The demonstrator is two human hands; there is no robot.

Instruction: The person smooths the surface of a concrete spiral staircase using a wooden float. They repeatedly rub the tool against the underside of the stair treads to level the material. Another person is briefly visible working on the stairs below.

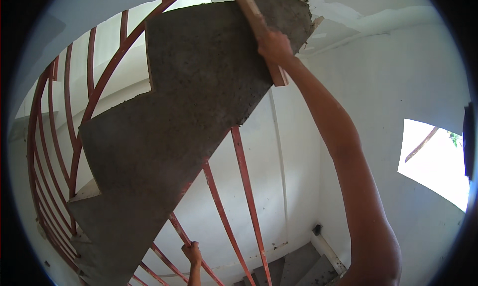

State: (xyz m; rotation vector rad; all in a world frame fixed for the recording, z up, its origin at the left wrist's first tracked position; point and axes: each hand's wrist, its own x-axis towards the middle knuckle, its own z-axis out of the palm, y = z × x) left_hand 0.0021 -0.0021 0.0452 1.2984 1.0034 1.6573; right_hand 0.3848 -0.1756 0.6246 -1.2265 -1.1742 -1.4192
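1. Two hands, well apart: right hand (275, 49), left hand (192, 252).
2. Right: clamped on one long, straight brown wooden board (253, 14), tilted across upper part of one grey, step-edged, plastered stair side (174, 71).
3. Left: closed around one slim red bar (178, 227), underneath.
4. One bright window opening (433, 161), far right.

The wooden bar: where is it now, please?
In the head view, the wooden bar is at the top, right of centre, held by the right hand across the grey stair side.

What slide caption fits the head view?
Right hand holds a long wooden board against the grey stair side; left hand grips a slim red bar.
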